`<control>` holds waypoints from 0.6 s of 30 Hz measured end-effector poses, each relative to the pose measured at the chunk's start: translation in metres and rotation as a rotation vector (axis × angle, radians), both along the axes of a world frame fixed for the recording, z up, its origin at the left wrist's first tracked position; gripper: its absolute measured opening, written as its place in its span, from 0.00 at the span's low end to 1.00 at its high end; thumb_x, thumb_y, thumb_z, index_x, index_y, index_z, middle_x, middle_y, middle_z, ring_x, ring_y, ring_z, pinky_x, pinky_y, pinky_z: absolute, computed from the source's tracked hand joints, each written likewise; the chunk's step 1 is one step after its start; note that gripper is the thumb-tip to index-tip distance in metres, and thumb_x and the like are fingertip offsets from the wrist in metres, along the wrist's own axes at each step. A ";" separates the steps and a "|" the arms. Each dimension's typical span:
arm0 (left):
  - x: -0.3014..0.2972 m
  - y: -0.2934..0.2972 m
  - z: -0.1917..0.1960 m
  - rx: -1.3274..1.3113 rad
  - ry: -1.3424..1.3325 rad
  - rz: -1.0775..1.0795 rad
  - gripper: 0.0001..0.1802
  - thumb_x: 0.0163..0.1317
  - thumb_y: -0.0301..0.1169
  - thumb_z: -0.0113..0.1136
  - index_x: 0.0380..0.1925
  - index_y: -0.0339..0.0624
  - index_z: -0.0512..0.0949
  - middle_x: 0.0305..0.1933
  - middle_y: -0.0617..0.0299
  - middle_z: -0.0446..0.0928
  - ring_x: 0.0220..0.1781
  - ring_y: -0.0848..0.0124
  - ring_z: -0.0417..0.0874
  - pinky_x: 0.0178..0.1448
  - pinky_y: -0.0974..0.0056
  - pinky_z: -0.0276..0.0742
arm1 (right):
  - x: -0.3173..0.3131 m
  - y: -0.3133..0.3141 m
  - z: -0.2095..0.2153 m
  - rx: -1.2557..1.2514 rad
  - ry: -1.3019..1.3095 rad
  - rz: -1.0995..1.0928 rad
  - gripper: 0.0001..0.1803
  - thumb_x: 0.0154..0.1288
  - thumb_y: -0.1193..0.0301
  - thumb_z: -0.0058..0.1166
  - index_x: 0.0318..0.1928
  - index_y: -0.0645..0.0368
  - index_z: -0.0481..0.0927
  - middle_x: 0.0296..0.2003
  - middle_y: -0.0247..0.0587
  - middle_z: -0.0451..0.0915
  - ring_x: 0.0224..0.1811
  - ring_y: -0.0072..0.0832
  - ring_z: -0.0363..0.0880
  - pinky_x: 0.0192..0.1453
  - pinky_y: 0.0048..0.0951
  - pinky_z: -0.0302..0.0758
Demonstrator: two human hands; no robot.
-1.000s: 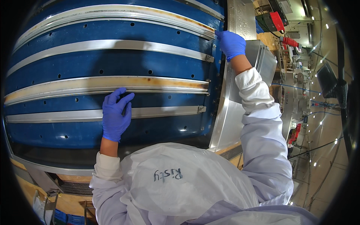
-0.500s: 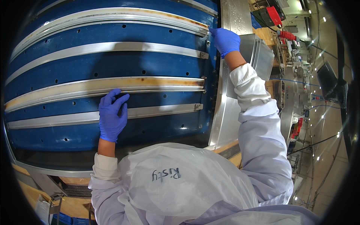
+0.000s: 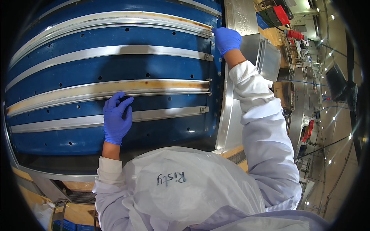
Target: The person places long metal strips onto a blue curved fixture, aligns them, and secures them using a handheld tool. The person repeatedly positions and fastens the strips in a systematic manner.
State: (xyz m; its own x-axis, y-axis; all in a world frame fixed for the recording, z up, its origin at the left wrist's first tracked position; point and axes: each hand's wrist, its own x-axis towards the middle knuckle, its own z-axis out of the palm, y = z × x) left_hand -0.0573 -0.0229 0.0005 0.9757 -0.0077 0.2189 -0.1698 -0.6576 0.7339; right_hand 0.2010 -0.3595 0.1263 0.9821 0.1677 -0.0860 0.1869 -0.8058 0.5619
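Observation:
A large blue curved panel (image 3: pixel 165 103) with rows of small holes lies ahead, crossed by several metal strips. My left hand (image 3: pixel 117 118), in a blue glove, rests at the near edge of a brown-stained metal rail (image 3: pixel 162 85). Its thumb and forefinger stand apart, and the other fingertips bend over the edge. At the right end of a farther stained rail (image 3: pixel 131 17), my right hand (image 3: pixel 228 41), gloved too, is closed in a fist. Its fingertips are hidden, so what it grips cannot be made out.
Plain metal strips (image 3: pixel 154 50) with small end brackets (image 3: pixel 208 57) run between the rails. A steel frame (image 3: pixel 225 115) borders the panel on the right, with a steel box (image 3: pixel 266 57) beside it. Red and black equipment (image 3: pixel 280 16) stands beyond.
My right hand has shifted slightly left at the far rail's end and still looks closed. My left hand stays at the nearer rail. The view has moved slightly.

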 end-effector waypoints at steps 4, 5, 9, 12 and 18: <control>0.000 -0.003 0.002 -0.005 -0.006 0.025 0.20 0.53 0.24 0.65 0.48 0.53 0.84 0.58 0.60 0.74 0.50 0.60 0.74 0.59 0.57 0.72 | 0.000 0.004 -0.010 0.053 -0.058 -0.053 0.13 0.67 0.68 0.49 0.46 0.44 0.86 0.37 0.40 0.86 0.41 0.42 0.86 0.41 0.41 0.81; 0.001 -0.003 0.001 -0.004 -0.016 0.034 0.20 0.53 0.24 0.65 0.48 0.53 0.84 0.58 0.60 0.74 0.50 0.60 0.74 0.59 0.57 0.72 | 0.001 0.001 -0.010 0.106 -0.065 -0.060 0.12 0.66 0.67 0.50 0.44 0.46 0.87 0.38 0.41 0.87 0.41 0.42 0.87 0.41 0.41 0.80; -0.001 -0.001 0.001 0.026 0.005 0.010 0.20 0.53 0.24 0.64 0.48 0.53 0.84 0.58 0.60 0.74 0.50 0.60 0.74 0.59 0.57 0.72 | 0.003 -0.018 -0.002 0.164 -0.006 -0.069 0.14 0.68 0.65 0.48 0.48 0.43 0.85 0.40 0.40 0.86 0.42 0.42 0.86 0.41 0.43 0.80; 0.000 0.000 0.002 0.017 0.001 -0.006 0.20 0.53 0.24 0.64 0.47 0.53 0.84 0.58 0.60 0.74 0.50 0.60 0.74 0.58 0.57 0.72 | 0.006 -0.017 0.000 0.087 0.048 -0.096 0.15 0.70 0.65 0.46 0.51 0.40 0.84 0.40 0.40 0.86 0.42 0.42 0.86 0.42 0.44 0.81; -0.001 -0.006 -0.001 0.028 0.009 0.023 0.20 0.53 0.25 0.65 0.47 0.53 0.84 0.58 0.60 0.73 0.50 0.59 0.74 0.58 0.57 0.72 | 0.003 0.003 -0.013 -0.037 0.008 -0.112 0.15 0.70 0.62 0.47 0.51 0.40 0.84 0.41 0.42 0.86 0.43 0.42 0.86 0.43 0.43 0.81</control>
